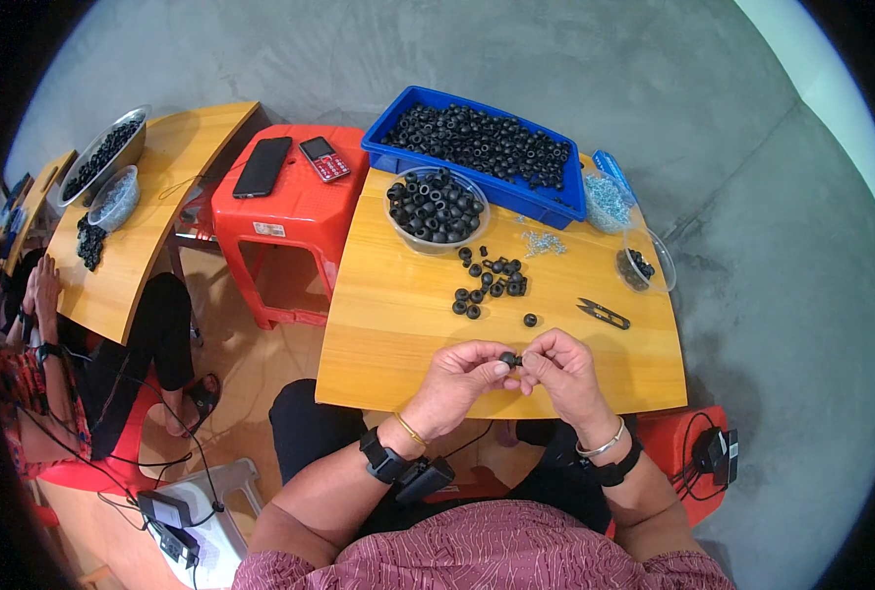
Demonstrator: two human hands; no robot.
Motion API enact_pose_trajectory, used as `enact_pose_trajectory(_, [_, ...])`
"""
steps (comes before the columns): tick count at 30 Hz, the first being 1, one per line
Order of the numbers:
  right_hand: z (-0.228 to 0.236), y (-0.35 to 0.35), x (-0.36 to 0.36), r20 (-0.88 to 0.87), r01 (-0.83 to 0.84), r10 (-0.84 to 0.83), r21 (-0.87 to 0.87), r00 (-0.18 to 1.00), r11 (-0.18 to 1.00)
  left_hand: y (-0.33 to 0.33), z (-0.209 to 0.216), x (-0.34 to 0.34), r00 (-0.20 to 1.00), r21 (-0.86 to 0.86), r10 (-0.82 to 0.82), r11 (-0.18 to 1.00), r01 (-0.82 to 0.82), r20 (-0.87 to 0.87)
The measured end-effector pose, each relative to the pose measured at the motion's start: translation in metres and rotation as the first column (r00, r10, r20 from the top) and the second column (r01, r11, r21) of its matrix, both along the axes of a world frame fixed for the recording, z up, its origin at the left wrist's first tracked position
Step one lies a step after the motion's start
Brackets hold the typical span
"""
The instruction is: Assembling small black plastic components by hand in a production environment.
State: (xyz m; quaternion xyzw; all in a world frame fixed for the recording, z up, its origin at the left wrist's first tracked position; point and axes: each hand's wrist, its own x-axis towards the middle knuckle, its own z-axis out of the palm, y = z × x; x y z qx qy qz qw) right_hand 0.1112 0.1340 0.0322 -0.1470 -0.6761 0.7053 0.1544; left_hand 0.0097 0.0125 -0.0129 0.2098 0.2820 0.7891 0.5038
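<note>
Near the front edge of the wooden table (388, 339), my left hand (465, 374) pinches a small round black part (508, 360) between thumb and fingers. My right hand (561, 372) is closed at the part's other side, where a narrower dark bit shows between the fingertips. Whether that bit is a separate piece cannot be made out. One loose black part (530, 320) lies just beyond my hands, and a loose group of similar parts (496, 280) is spread farther back. To the right lie black thread snips (605, 314).
A blue tray (383, 155) and a clear bowl (398, 228) hold many black parts. Small silvery pieces (544, 243) lie near a tub (607, 202); a small clear cup (634, 273) stands right. Two phones (262, 167) rest on a red stool (290, 211). Another person's hands (42, 287) are at left.
</note>
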Motion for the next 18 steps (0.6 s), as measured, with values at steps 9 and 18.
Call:
enact_pose_trajectory(9, [0.0, 0.002, 0.001, -0.016, 0.026, -0.026, -0.042, 1.0, 0.999, 0.001, -0.006, -0.001, 1.0, -0.037, -0.001, 0.999, 0.001, 0.013])
enact_pose_trajectory(18, [-0.002, 0.0, 0.0, 0.001, 0.014, -0.014, 0.0, 1.0, 1.0, 0.0, 0.001, 0.002, 0.999, -0.028, 0.029, 0.999, -0.03, -0.032])
